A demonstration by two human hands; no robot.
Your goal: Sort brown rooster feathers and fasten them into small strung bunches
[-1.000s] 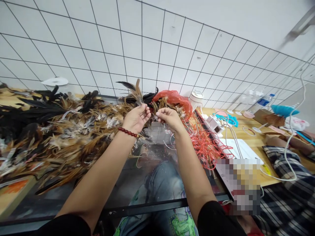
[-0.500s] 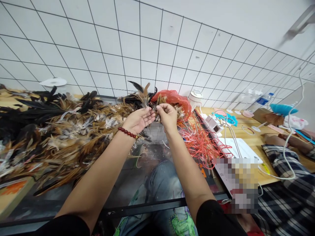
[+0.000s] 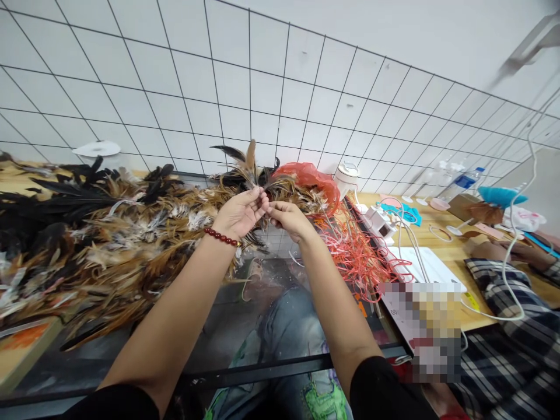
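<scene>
Pinched upright in my left hand (image 3: pixel 240 214) is a small bunch of brown and black feathers (image 3: pixel 250 160), which fans out above the thumb and fingertips. A red bead bracelet (image 3: pixel 221 236) circles that wrist. My right hand (image 3: pixel 289 219) meets the left fingertips from the right, its thumb and fingers closed together. Whatever lies between the right fingertips is hidden. Left of both hands spreads a large heap of brown, white and black feathers (image 3: pixel 131 233). Just behind the hands sits a red plastic bag (image 3: pixel 308 177) with more feathers around it.
Tangled red cords (image 3: pixel 354 251) lie right of my forearm. Beyond them are a white lidded cup (image 3: pixel 347 175), a white charger block (image 3: pixel 380 223), cables and a white tablet-like board (image 3: pixel 431 267). A person in a plaid sleeve (image 3: pixel 496 286) sits at right. A wire grid (image 3: pixel 262 87) stands behind.
My right hand has dropped slightly and moved left to the left fingertips; the small feather seen at its pinch no longer shows there. The feathers in my left hand have shifted slightly left.
</scene>
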